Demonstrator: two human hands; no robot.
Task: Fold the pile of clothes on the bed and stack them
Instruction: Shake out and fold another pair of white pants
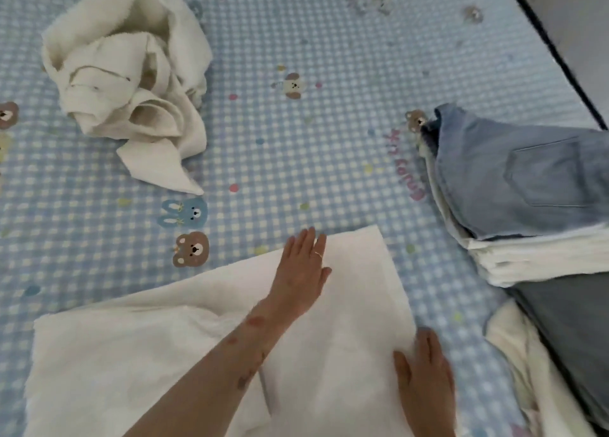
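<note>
Under both hands' flat, open fingers (308,242) lies the white garment (346,304), partly folded.

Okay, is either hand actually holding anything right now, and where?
Nothing is held. The left hand lies flat on the white garment; the right hand presses flat at its right edge. No grip.

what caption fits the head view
Both hands flat on a white cloth on the bed.

White garment (346,304): soft matt fleece. Crumpled garment (131,83): fuzzy terry. Jeans (527,179): denim. Bedsheet (296,140): printed cloth.
</note>
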